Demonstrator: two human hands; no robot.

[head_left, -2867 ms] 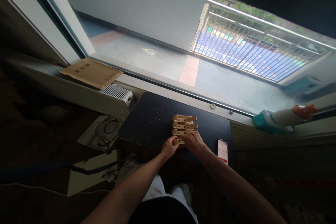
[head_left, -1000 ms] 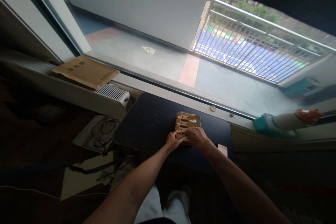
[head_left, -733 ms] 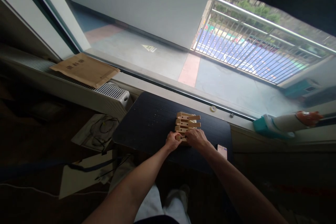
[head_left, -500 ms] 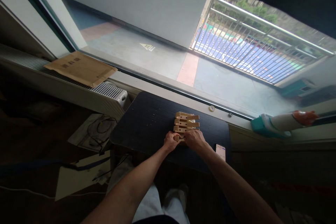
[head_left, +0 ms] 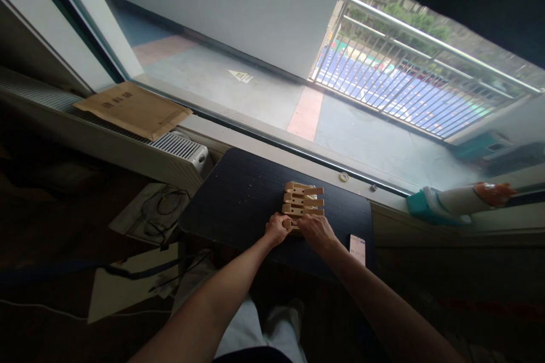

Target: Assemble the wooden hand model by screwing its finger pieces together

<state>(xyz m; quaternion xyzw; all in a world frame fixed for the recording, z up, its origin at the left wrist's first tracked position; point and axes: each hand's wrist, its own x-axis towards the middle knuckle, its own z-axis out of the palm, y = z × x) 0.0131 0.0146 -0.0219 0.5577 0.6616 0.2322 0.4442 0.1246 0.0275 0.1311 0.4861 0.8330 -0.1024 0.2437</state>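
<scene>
Just below the frame's centre, the left hand grips the pronged wooden assembly on the black table, but whether the right hand against it grips anything I can't tell.

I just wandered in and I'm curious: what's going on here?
A person is handling a light-brown wooden piece with a row of parallel bars, set on a dark table with rounded corners. The left-hand grip holds its near end; the right-hand grip is on that end too, though whether it holds anything small is hidden. A rectangular phone with a pale screen lies nearby on the right.
</scene>
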